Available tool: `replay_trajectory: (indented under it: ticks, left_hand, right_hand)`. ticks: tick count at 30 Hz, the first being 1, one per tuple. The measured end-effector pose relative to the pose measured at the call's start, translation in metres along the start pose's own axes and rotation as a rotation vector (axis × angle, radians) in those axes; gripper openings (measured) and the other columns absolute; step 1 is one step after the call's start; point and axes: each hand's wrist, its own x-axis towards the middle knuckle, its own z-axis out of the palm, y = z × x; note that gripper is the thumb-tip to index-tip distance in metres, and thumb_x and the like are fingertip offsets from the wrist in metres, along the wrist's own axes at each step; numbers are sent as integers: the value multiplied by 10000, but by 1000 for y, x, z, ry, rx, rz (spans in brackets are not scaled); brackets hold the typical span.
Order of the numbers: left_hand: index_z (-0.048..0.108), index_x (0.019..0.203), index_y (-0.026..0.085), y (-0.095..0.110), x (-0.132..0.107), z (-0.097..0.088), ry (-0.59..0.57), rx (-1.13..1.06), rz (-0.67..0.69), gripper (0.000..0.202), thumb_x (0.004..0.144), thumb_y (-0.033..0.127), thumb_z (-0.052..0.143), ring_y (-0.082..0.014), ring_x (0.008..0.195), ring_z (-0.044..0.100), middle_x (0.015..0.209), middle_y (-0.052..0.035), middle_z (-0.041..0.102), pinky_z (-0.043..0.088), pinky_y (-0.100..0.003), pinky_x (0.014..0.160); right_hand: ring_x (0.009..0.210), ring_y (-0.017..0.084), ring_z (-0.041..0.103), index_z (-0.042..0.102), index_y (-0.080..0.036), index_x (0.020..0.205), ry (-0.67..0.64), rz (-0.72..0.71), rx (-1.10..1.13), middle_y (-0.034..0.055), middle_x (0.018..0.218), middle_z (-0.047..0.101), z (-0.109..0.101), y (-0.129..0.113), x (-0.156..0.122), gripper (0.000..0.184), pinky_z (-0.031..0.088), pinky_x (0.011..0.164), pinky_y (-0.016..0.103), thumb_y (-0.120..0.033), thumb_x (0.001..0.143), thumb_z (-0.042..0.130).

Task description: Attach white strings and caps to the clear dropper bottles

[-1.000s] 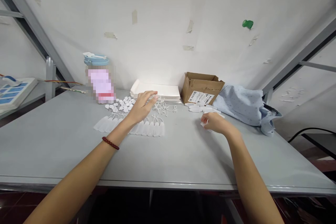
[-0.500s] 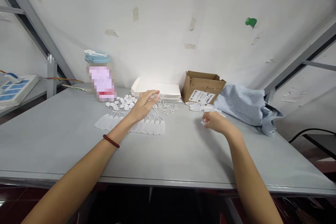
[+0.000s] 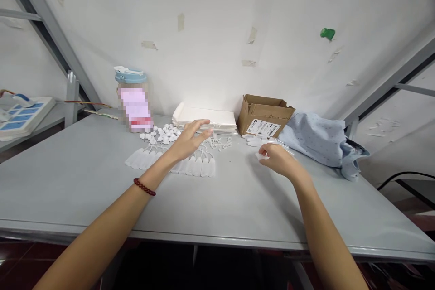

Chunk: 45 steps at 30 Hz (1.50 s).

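Note:
My left hand [image 3: 192,138] hovers above a pile of white cord loops [image 3: 222,142], thumb and forefinger close together. A white cord loop [image 3: 216,125] shows at its fingertips and appears to be pinched there. Below that forearm lies a row of flat translucent white tags [image 3: 197,166] with cords attached. Closed in a pinch, my right hand [image 3: 277,158] holds a small translucent white tag [image 3: 261,157], partly hidden by the fingers. Just behind this hand, more loose translucent tags [image 3: 256,142] lie in front of the cardboard box [image 3: 265,115].
Small white pieces [image 3: 166,133] are heaped left of the cords. A stack of white sheets [image 3: 204,115] rests against the wall. At the back left stands a blue-lidded container [image 3: 131,76]; a pale blue cloth [image 3: 314,138] lies right of the box on the grey table [image 3: 217,208].
My left hand has shifted slightly right, with the cord at its fingertips. My right hand has moved a little left relative to the box and lifted the tag slightly. The view has shifted slightly.

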Motion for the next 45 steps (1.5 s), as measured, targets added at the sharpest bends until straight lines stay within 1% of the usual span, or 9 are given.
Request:
replay_trajectory:
  ticks: [2,6,11,15,18,22,29,33,45]
  left_hand:
    - [506,1268,285,0,0,0,24,-8,0,515,883,600,376,-271,1282,375,1371,-40,490,342,-471,1042]
    - [550,1223,286,0,-2,1,-44,12,-33,496,870,603,404,-298,1285,372,1318,-44,542,358,-494,1020]
    - [610,1124,274,8,-7,1,-26,-11,95,393,882,530,436,-256,1200,465,1254,-38,590,432,-433,949]
    - [623,1079,280,17,-13,2,-59,-32,114,332,857,497,507,-238,1155,491,1223,-27,598,439,-414,944]
    - [623,1062,275,21,-16,3,-101,-57,163,309,848,476,526,-238,1150,489,1198,-28,606,443,-411,928]
    - [621,1060,273,24,-18,5,-117,-79,191,309,842,474,532,-235,1122,504,1163,-31,620,447,-406,911]
    - [631,1047,277,25,-20,5,-152,-72,222,309,852,486,513,-238,1130,496,1147,-22,635,439,-405,918]
    - [633,1030,277,24,-20,6,-158,-71,226,292,851,474,514,-236,1112,505,1125,-21,643,443,-407,913]
    - [646,996,267,28,-20,3,-155,-92,207,281,852,463,506,-237,1061,532,1089,-26,655,444,-403,883]
  right_hand:
    - [881,209,584,617,-136,913,54,-58,41,97,960,646,1,-3,0,178,406,703,274,-137,748,550]
    - [907,220,583,598,-149,917,197,-156,159,93,957,636,7,-10,2,153,430,757,305,-149,772,548]
    - [892,209,595,570,-182,934,421,-338,331,77,955,620,18,-24,4,128,457,794,334,-179,808,546]
    - [870,202,598,548,-178,1000,510,-428,383,85,964,621,26,-33,5,177,473,789,336,-179,822,554]
    - [859,201,598,523,-172,1078,506,-453,383,85,958,616,32,-36,6,255,483,786,344,-173,826,560]
    - [854,204,595,500,-195,1146,484,-472,363,73,947,607,38,-36,7,312,491,788,367,-181,839,550]
    - [911,213,594,458,-238,1254,458,-467,322,74,984,569,38,-38,6,404,503,795,373,-164,861,512]
    - [910,219,602,467,-281,1276,450,-452,297,73,1008,559,39,-39,5,416,512,785,377,-172,875,493]
    - [921,219,590,490,-290,1281,450,-470,306,81,1040,548,38,-43,3,412,518,794,382,-159,892,462]
